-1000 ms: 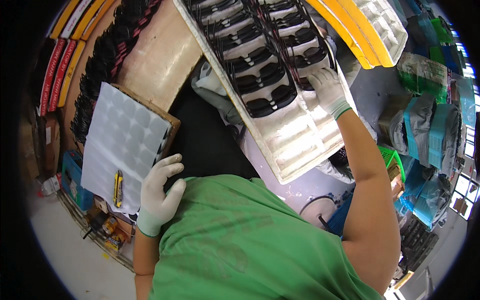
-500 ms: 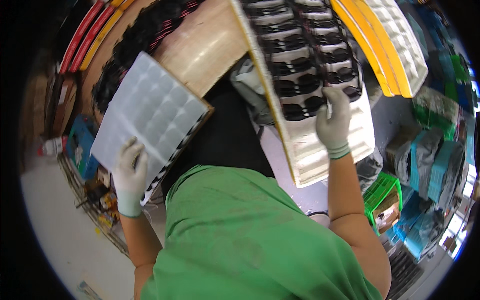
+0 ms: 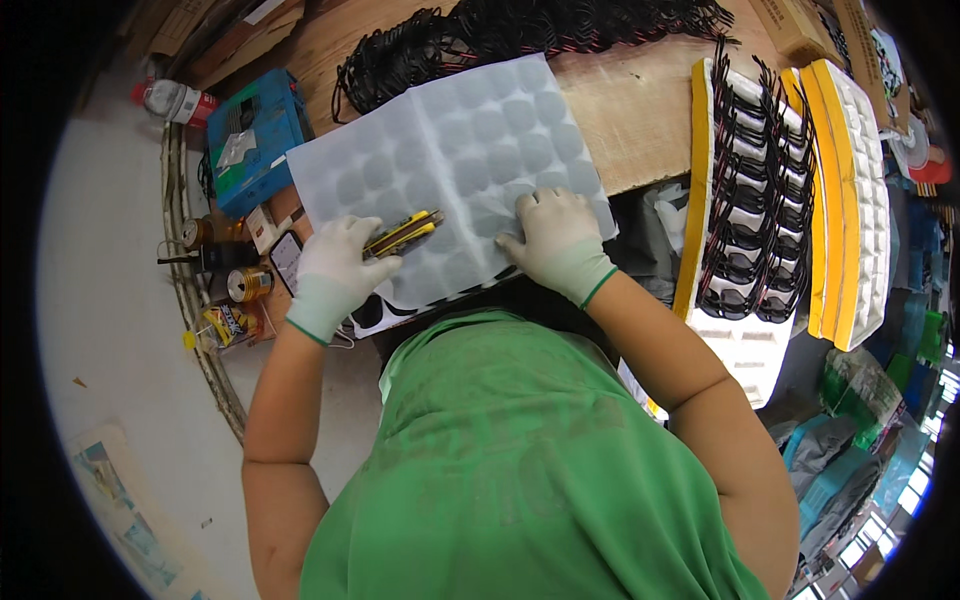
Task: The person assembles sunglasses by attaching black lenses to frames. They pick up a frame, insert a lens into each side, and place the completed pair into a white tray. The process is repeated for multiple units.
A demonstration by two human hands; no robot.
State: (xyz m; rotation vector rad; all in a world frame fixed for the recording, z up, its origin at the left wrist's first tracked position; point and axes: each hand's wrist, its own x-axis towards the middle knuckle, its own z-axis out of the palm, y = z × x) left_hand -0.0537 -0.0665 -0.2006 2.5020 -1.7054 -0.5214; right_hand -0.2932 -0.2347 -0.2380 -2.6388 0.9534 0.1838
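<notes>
A translucent white sheet (image 3: 385, 135) lies over a tray or board in front of me, and a grid of rounded dark shapes shows through it. Dark lens-like pieces (image 3: 372, 313) peek out at the sheet's lower left edge. My left hand (image 3: 338, 272), in a white glove, grips a yellow-and-black utility knife (image 3: 405, 233) above the sheet's left half. Gloved as well, my right hand (image 3: 558, 243) rests on the sheet's right side, thumb apart from the fingers, with nothing seen in it.
Rows of dark eyeglass frames (image 3: 740, 235) fill a yellow-edged white foam tray (image 3: 735, 345) at right, beside stacked foam trays (image 3: 868, 200). More black frames (image 3: 440, 50) are heaped at the back. Left are a blue box (image 3: 258, 140), a phone (image 3: 287, 262), a can (image 3: 248, 284) and a bottle (image 3: 178, 100).
My view has turned, putting the sheet in the middle. My right hand has left the foam tray of frames and now lies on the sheet. The knife in my left hand now shows clearly.
</notes>
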